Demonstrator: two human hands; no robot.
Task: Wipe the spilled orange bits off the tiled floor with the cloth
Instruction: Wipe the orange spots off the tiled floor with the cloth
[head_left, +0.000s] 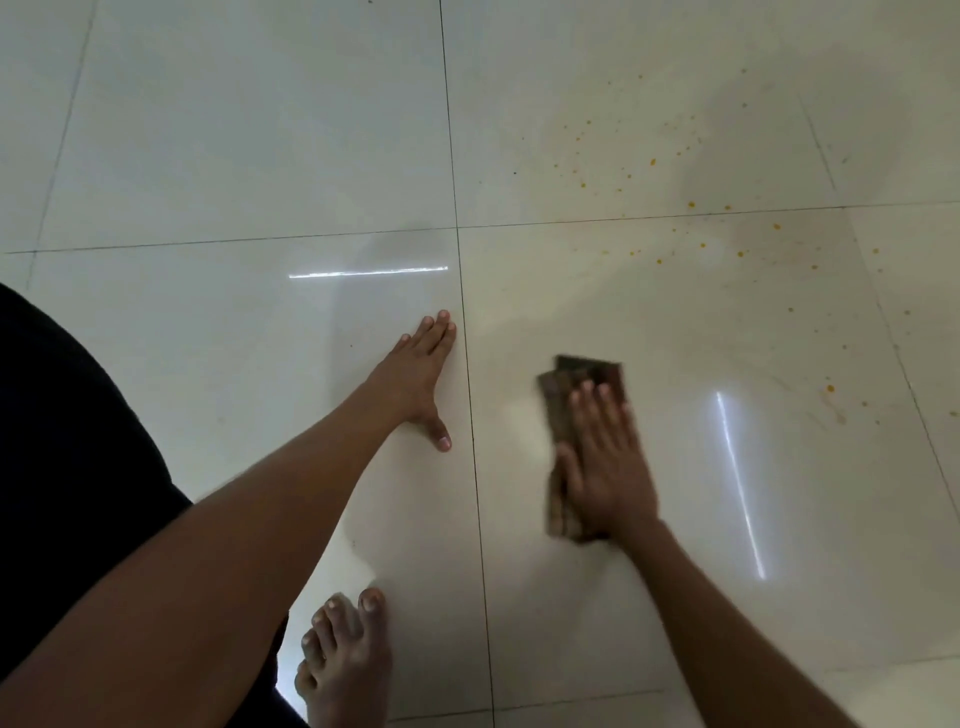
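A folded brown cloth (576, 376) lies flat on the glossy white tiled floor (260, 156), right of centre. My right hand (605, 457) presses down on it with straight fingers; the hand and cloth look blurred. Small orange bits (691, 204) are scattered over the tiles beyond and to the right of the cloth, from the upper middle out toward the right edge, with a few more orange bits (830, 388) at mid-right. My left hand (418, 374) rests flat on the floor with its fingers spread, just left of a grout line, apart from the cloth.
My bare foot (345, 660) stands on the tile near the bottom centre, below my left arm. Dark clothing (62, 441) fills the lower left. Dark grout lines (467, 364) cross the floor, and two bright light reflections show on the tiles.
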